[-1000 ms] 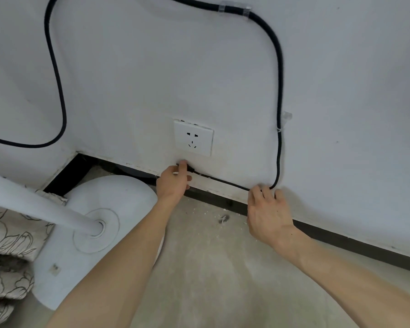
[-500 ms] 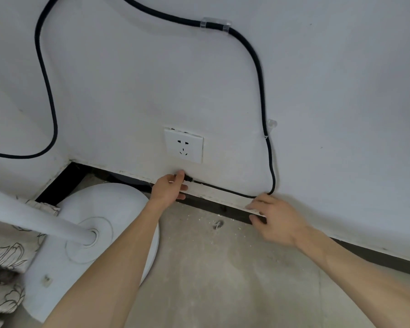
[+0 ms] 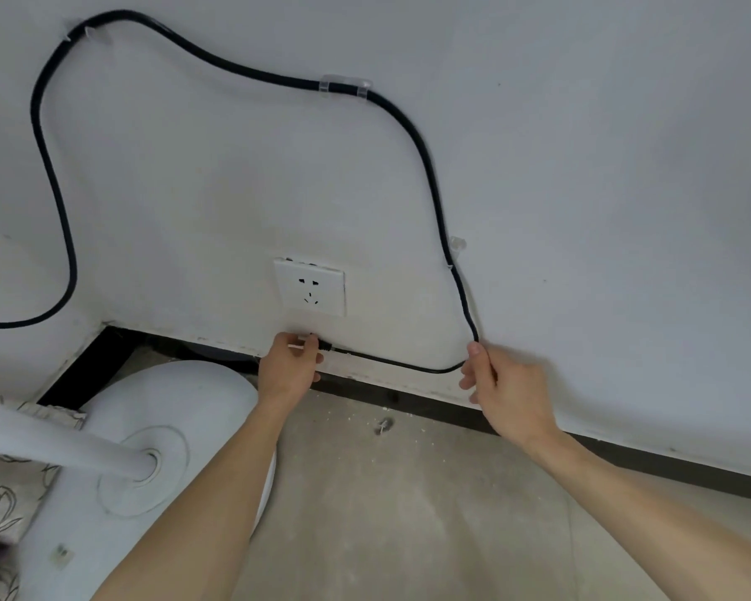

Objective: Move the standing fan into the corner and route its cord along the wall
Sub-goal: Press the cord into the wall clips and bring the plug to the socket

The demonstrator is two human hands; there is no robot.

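The fan's round white base (image 3: 183, 422) and white pole (image 3: 53, 444) stand in the corner at lower left. Its black cord (image 3: 426, 167) loops up the white wall through clear clips (image 3: 343, 86), then bends down and runs left along the skirting. My left hand (image 3: 289, 366) pinches the plug end of the cord just below the white wall socket (image 3: 309, 287). My right hand (image 3: 501, 388) holds the cord at its lower bend, thumb and fingers closed around it.
A dark skirting strip (image 3: 443, 412) runs along the foot of the wall. The floor (image 3: 408, 514) is bare grey concrete with a small hole (image 3: 383, 425). Floral fabric (image 3: 1, 505) lies at the far left beside the base.
My right hand has lifted off the skirting and closed on the cord's lower bend. The view has tilted up, showing more of the cord loop. My left hand stays at the plug.
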